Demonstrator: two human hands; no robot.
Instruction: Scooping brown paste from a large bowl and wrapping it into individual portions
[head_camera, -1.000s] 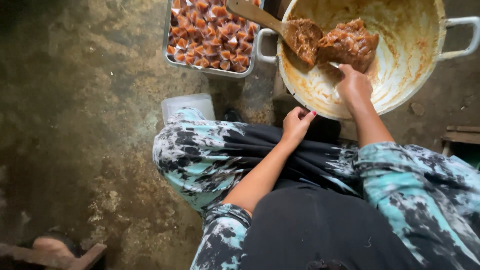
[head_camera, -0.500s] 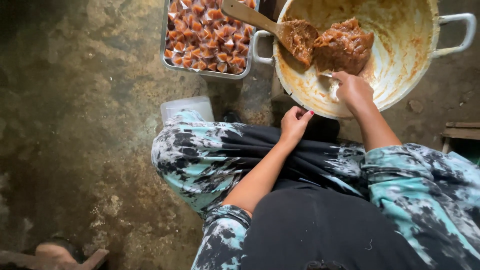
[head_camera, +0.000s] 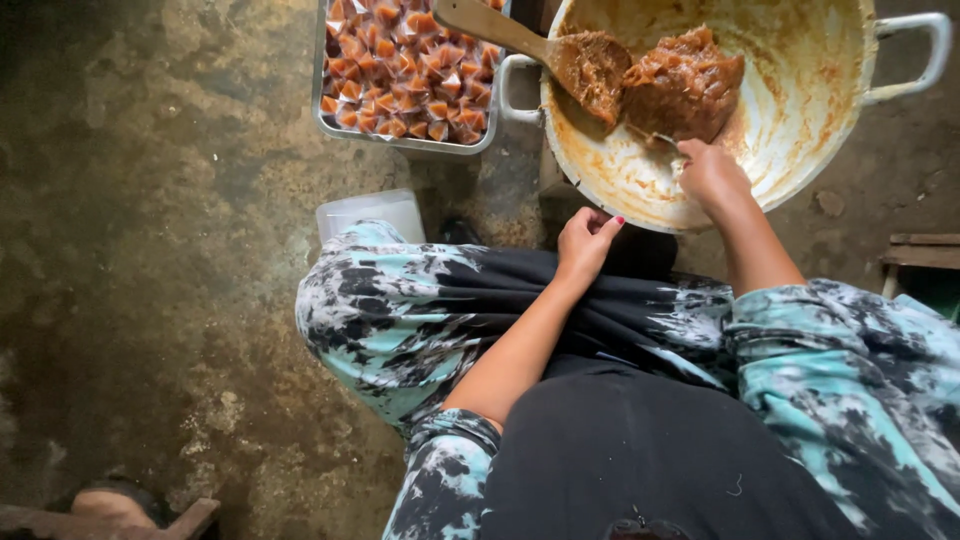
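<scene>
A big pale pan (head_camera: 800, 130) with two handles stands on the floor ahead of me, smeared with brown paste. A lump of thick brown paste (head_camera: 685, 85) lies in it, and a wooden paddle (head_camera: 520, 40) rests with its blade in the paste. My right hand (head_camera: 712, 172) reaches into the pan, closed on a small spoon whose tip touches the lump's near edge. My left hand (head_camera: 585, 240) rests on my knee, fingers curled loosely, holding nothing. My knees are covered in black and turquoise patterned cloth.
A metal tray (head_camera: 400, 140) packed with several small wrapped brown pieces sits left of the pan. A clear plastic container (head_camera: 370, 212) stands by my left knee. A wooden stool edge (head_camera: 920, 250) shows at right, wood (head_camera: 130, 515) at bottom left, on rough concrete floor.
My right hand has shifted slightly along the near edge of the paste lump. The view has drifted a little; my left hand stays on the knee.
</scene>
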